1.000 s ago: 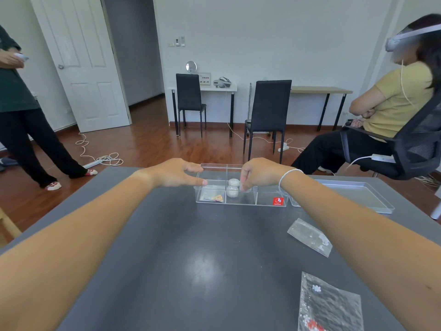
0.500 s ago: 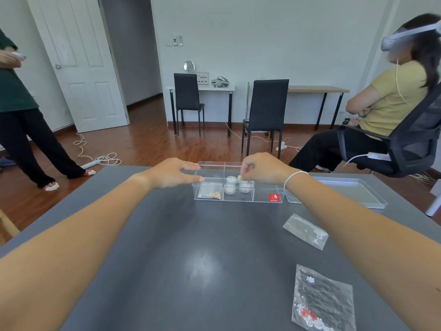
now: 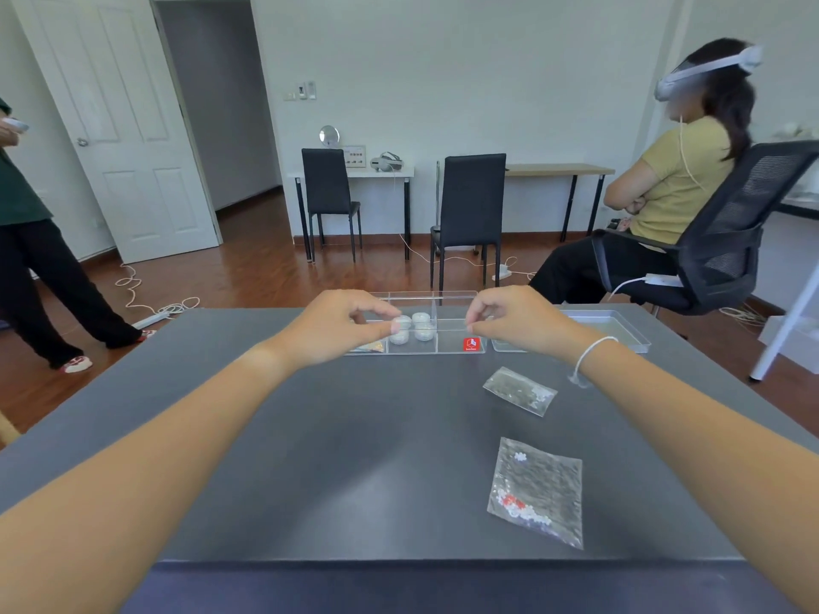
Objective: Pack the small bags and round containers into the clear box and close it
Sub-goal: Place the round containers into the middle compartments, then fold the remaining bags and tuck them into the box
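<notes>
Head view: your left hand at box, fingers curled, touching round containers in middle compartment; whether gripping, cannot tell. Right hand pinched, nothing visible in it. Two small bags flat on table, clear with beads, nearer your right hand. Lid beside box, right.

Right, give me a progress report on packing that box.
Done: round containers sit in the middle compartment of the clear box, and something small lies in its left one. In hand: the left hand and right hand hover at the box; neither clearly grips anything. Left: two small bags lie on the table, and the lid lies beside the box.
</notes>
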